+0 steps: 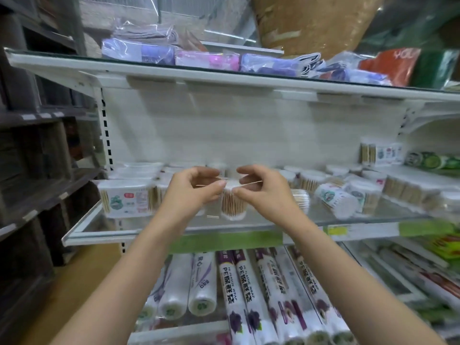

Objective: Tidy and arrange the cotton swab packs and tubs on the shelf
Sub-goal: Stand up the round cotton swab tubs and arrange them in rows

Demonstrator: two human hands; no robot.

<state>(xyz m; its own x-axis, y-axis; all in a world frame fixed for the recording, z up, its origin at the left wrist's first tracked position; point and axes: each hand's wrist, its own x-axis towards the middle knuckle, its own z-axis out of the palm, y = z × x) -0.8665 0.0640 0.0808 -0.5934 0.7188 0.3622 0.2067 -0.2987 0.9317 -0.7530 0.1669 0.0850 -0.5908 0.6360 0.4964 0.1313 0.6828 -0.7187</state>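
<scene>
At frame centre, my left hand point(196, 188) and right hand point(258, 189) grasp a clear tub of swabs point(232, 202) on the glass shelf point(323, 215)

Single head-mounted wide-angle view, facing forward and slightly down at the glass shelf point(323, 217) — close range, within arm's reach. Both forearms enter from the bottom edge; straight lines bow toward the frame edges — lens distortion.

Bright, even overhead light, soft motion blur throughout, wide-angle bowing at the edges, dim left side.
</scene>
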